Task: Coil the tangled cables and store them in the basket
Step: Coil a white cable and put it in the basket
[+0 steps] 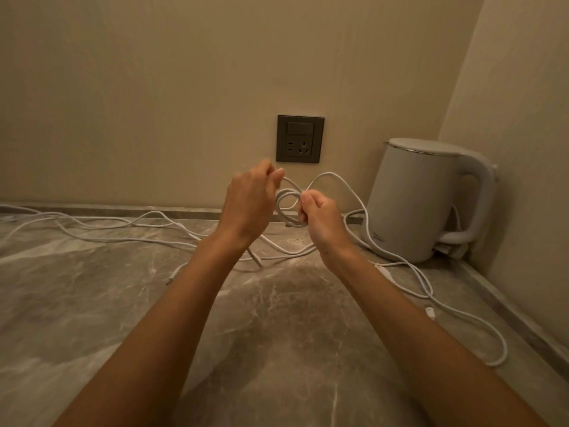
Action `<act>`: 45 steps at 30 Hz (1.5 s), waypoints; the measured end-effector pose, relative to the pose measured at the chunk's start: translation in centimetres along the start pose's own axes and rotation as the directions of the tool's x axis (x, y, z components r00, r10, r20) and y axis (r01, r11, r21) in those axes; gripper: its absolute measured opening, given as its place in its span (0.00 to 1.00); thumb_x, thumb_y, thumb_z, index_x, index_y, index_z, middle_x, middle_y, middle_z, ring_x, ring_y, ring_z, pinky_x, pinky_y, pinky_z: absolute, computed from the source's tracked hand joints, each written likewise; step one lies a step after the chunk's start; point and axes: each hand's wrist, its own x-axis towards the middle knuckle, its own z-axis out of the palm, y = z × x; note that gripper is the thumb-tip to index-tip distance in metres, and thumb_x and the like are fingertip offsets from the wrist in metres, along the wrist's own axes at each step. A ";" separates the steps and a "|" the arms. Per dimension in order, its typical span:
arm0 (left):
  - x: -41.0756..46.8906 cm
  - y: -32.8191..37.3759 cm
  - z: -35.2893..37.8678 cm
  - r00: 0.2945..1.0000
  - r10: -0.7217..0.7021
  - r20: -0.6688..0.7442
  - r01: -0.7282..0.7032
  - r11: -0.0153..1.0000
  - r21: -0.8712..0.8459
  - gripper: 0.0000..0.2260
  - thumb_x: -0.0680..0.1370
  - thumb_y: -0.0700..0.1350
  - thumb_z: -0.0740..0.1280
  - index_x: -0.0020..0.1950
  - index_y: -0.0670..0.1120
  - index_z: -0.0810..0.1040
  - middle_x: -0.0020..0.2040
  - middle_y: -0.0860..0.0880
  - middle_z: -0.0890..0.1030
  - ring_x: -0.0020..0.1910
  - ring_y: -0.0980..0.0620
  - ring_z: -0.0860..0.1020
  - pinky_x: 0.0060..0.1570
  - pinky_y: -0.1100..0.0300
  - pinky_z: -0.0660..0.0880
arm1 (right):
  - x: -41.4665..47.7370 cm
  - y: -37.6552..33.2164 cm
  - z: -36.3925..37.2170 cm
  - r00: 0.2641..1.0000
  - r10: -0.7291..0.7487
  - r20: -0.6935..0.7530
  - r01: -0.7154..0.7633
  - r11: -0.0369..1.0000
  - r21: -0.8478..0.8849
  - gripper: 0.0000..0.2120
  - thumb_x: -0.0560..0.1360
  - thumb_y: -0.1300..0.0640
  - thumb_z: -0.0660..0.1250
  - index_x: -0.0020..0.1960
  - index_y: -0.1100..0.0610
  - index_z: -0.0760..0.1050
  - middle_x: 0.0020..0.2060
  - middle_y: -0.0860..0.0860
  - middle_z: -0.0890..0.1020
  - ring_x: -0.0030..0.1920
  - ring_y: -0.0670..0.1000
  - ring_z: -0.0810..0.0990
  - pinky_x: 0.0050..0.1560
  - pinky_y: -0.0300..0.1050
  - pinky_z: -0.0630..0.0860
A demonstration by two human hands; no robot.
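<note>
No legible text found; the white kettle [412, 198] bears a small mark near its base, too blurred to read.

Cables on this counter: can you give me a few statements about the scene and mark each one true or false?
1. Both the left hand and the right hand hold the white cable. True.
2. A plug sits in the wall socket. False: its holes are bare.
3. The white kettle stands in the right corner of the counter. True.
4. All the cable is coiled. False: loose cable trails across the counter.
5. A basket stands beside the kettle. False: no basket is in view.
</note>
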 end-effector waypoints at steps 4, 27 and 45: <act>-0.5 1.7 0.6 0.983 0.091 0.160 -0.056 0.976 -0.211 0.09 0.81 0.42 0.57 0.45 0.40 0.73 0.30 0.54 0.69 0.28 0.59 0.67 0.28 0.65 0.64 | 0.2 0.0 -0.7 0.991 0.030 -0.129 -0.012 0.990 0.138 0.17 0.82 0.59 0.54 0.35 0.56 0.67 0.29 0.49 0.68 0.31 0.45 0.65 0.34 0.40 0.64; -1.5 -2.8 0.8 0.757 -0.138 0.639 0.350 0.911 -0.219 0.15 0.79 0.45 0.61 0.34 0.42 0.76 0.20 0.53 0.67 0.17 0.59 0.62 0.19 0.68 0.60 | 0.8 -2.5 -5.8 0.774 0.133 0.619 -0.583 0.530 0.615 0.10 0.72 0.62 0.57 0.33 0.61 0.69 0.23 0.49 0.67 0.20 0.42 0.63 0.25 0.32 0.62; 0.1 0.6 -0.8 0.860 -0.131 0.493 0.113 0.991 0.067 0.14 0.80 0.47 0.60 0.34 0.47 0.74 0.31 0.49 0.74 0.30 0.53 0.69 0.33 0.59 0.67 | 0.3 -2.7 -3.0 0.803 0.398 0.444 -0.375 0.916 -0.144 0.14 0.79 0.63 0.59 0.35 0.62 0.73 0.25 0.52 0.74 0.24 0.44 0.70 0.28 0.34 0.67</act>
